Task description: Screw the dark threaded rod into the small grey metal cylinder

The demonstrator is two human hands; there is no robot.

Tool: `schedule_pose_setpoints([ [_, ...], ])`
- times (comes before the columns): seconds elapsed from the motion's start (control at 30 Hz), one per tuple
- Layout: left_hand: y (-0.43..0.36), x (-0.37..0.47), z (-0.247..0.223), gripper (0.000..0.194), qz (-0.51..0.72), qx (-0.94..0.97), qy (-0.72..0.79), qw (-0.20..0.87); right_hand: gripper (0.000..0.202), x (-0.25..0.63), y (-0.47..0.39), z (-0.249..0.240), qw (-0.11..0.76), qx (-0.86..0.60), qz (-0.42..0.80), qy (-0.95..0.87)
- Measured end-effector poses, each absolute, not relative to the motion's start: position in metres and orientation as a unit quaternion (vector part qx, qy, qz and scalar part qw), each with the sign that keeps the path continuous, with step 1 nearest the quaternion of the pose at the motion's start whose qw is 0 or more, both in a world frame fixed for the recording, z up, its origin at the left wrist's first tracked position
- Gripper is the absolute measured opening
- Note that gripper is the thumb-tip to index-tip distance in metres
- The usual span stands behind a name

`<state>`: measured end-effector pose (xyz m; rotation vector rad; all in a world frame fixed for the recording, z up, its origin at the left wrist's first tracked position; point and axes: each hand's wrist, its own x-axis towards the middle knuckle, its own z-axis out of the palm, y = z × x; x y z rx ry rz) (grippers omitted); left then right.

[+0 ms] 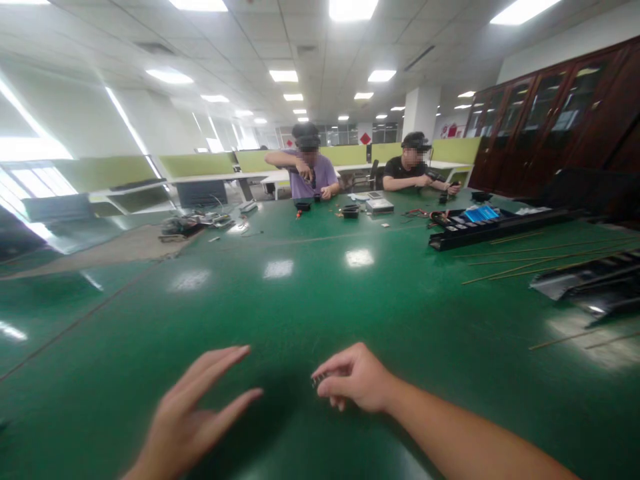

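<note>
A: What does the grip have?

B: The bare right hand [357,383] pinches a small, dark, ribbed piece [316,381] between thumb and fingertips (metal or plastic, I can't tell), over the glossy, flat green tabletop [310,300].

A: And the other side?

B: The bare left hand [187,417] is spread, thumb well apart from the fingers, with nothing in it.

A: What could go wrong from here?

B: I'd say the piece could drop. Something that small gives the fingers little to hold; a slack pinch or a knock from the left hand might send it skittering across that smooth surface.

A: Any containers?

B: Farther out, to the right, a long, black, channel-shaped tray [475,235] bears a shiny blue packet [482,213] among small pale pieces. Across the table, a small, black, rectangular box [351,212] stands near a co-worker in a purple shirt [327,175]; its contents are too small to make out.
</note>
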<state>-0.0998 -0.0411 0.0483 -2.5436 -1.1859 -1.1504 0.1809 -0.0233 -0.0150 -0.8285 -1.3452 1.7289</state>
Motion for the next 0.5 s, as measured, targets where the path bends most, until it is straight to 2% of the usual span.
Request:
schedule_pose_setpoints([
  [0.07, -0.025, -0.061, 0.041, 0.057, -0.344, -0.884, -0.317, -0.011, 0.048, 0.182, -0.022, -0.015, 0.392, -0.307, 0.703, -0.507],
  [0.13, -0.016, -0.023, 0.036, 0.044, -0.358, -0.897, -0.246, -0.081, 0.045, 0.184, -0.02, -0.016, 0.407, -0.282, 0.72, -0.487],
  [0.23, -0.014, 0.013, 0.032, 0.03, -0.399, -0.868, -0.248, -0.161, 0.045, 0.185, -0.017, -0.019, 0.43, -0.244, 0.743, -0.451],
  [0.33, -0.02, 0.013, 0.033, 0.018, -0.421, -0.831, -0.299, -0.206, 0.05, 0.184, -0.014, -0.024, 0.437, -0.228, 0.755, -0.432],
  [0.4, -0.027, -0.007, 0.037, 0.014, -0.412, -0.812, -0.36, -0.203, 0.054, 0.183, -0.013, -0.027, 0.426, -0.222, 0.759, -0.439],
  [0.5, -0.043, -0.053, 0.047, 0.024, -0.423, -0.742, -0.51, -0.1, 0.054, 0.184, -0.013, -0.028, 0.399, -0.219, 0.76, -0.464],
])
